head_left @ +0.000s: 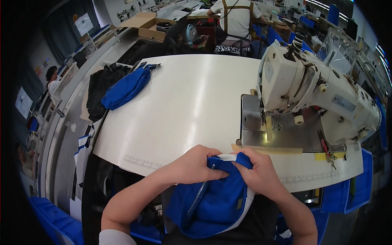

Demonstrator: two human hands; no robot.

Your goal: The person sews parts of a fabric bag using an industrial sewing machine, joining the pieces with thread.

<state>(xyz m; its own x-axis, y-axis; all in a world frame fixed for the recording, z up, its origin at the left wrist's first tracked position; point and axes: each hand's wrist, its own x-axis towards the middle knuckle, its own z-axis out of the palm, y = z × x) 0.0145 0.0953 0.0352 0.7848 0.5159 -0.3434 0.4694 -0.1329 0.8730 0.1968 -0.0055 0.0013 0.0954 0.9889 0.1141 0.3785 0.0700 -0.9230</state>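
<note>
As the head view shows, one blue fabric bag (226,204) with one zipper (200,194) is at the near edge of one white table (175,114). The left hand (197,164) and the right hand (260,172) both pinch its upper edge, each with thumb and fingers nearly together. One sewing machine (326,87) stands at right; one blue pouch (127,88) and one black cloth bundle (102,87) lie at left.

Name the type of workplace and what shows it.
Likely a sewing workshop: a sewing machine at the white table, and a zippered blue fabric piece held by the left hand and right hand.
</note>
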